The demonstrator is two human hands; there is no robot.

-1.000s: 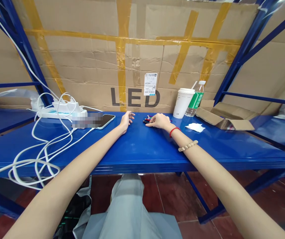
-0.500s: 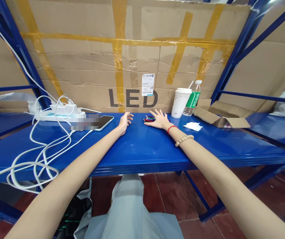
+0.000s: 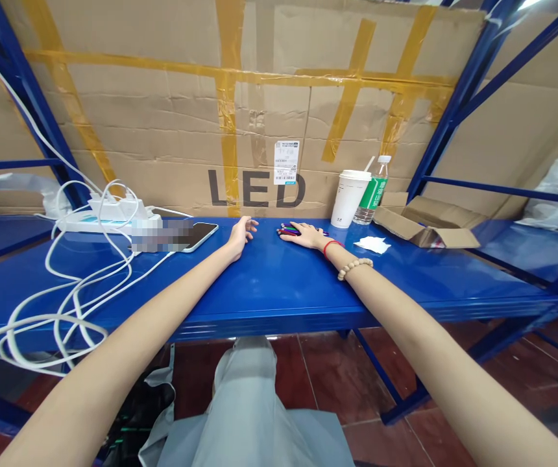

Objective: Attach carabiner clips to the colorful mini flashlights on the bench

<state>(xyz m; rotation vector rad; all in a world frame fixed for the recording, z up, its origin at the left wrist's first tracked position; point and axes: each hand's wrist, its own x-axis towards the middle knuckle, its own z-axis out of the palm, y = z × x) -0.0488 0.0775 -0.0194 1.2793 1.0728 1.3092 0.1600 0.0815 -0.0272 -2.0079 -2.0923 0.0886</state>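
Observation:
Several slim coloured pens [image 3: 286, 231] lie together on the blue table [image 3: 259, 279], toward its back. My right hand [image 3: 304, 235] rests palm down on top of them, fingers stretched out, covering much of the bunch. Their tips stick out to the left of the hand and a bit shows on its right. A red string and a beaded bracelet circle that wrist. To the left, my left hand [image 3: 242, 236] stands on its edge on the table with loosely curled, parted fingers and nothing in it. Beside it lies a phone [image 3: 201, 237].
A white paper cup [image 3: 350, 198] with a straw and a green-labelled bottle [image 3: 372, 194] stand behind my right hand. Near them are a crumpled tissue [image 3: 373, 244] and an open cardboard box [image 3: 429, 220]. White cables and a power strip [image 3: 108, 222] occupy the left side.
My right hand has lowered from raised, spread fingers to lying flatter over the pens. The left hand keeps its pose. The whole view has shifted slightly.

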